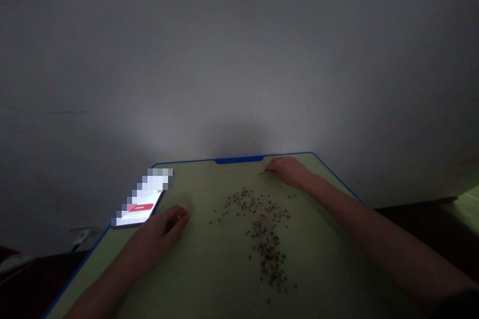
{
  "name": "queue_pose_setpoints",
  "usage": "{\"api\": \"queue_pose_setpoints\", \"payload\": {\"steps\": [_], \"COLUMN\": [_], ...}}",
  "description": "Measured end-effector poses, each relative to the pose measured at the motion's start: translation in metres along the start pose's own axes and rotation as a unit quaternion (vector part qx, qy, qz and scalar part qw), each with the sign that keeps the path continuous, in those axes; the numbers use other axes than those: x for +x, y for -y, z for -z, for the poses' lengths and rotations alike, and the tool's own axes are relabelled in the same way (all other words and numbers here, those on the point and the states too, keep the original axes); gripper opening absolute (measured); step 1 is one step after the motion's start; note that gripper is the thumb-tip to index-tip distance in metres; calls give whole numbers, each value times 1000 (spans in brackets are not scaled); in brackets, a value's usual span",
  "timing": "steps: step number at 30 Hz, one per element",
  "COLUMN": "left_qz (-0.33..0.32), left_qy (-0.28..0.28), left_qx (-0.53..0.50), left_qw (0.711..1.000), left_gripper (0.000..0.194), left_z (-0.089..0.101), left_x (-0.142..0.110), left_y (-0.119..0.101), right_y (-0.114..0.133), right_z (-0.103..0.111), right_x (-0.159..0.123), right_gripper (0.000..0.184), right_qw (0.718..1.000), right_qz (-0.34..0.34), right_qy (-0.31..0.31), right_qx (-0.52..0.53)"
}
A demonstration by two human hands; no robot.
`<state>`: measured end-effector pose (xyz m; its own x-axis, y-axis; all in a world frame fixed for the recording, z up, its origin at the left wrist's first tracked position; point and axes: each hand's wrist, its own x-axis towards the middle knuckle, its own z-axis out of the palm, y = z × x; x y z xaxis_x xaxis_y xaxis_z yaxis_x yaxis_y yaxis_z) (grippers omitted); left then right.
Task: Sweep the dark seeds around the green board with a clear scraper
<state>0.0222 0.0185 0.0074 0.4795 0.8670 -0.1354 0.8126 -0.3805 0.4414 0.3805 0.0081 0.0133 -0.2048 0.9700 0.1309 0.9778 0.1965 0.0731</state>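
Many small dark grains, like seeds or beads, lie scattered on the pale tabletop, in a loose pile [267, 239] that bends toward the upper left. At the far right of the table, beyond the pile, my right hand [286, 169] is closed on a thin stick-like thing [262, 172]; its exact kind is too dim to tell. My left hand [164, 229] rests on the table left of the grains, its fingers curled and the thumb meeting the index finger. Whether anything small is between those fingertips cannot be made out.
A lit phone [144, 202] lies at the table's left edge, close to my left hand. The table [194, 274] has a blue rim and stands against a grey wall [239, 60]. A white plug or cable [80, 237] shows low at the left. The room is dim.
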Motion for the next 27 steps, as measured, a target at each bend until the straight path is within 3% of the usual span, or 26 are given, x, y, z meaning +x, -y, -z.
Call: {"api": "queue_pose_setpoints", "payload": {"steps": [9, 15, 20, 27], "left_qz": [-27, -49, -48, -63], "left_qy": [-15, -31, -37, -46], "left_qx": [23, 29, 27, 26], "left_qw": [999, 998, 998, 997], "left_gripper": [39, 39, 40, 39], "left_z": [-4, -7, -8, -8], "left_x": [4, 7, 12, 13], "left_y": [4, 8, 9, 9], "right_y": [-8, 18, 27, -19], "right_z": [9, 21, 31, 19], "right_x": [-94, -148, -165, -171], "right_gripper": [32, 34, 31, 34], "right_qw": [999, 999, 996, 954], "right_qz": [27, 11, -74, -218], "right_qy": [25, 36, 41, 54], "right_qx": [-20, -23, 26, 201]}}
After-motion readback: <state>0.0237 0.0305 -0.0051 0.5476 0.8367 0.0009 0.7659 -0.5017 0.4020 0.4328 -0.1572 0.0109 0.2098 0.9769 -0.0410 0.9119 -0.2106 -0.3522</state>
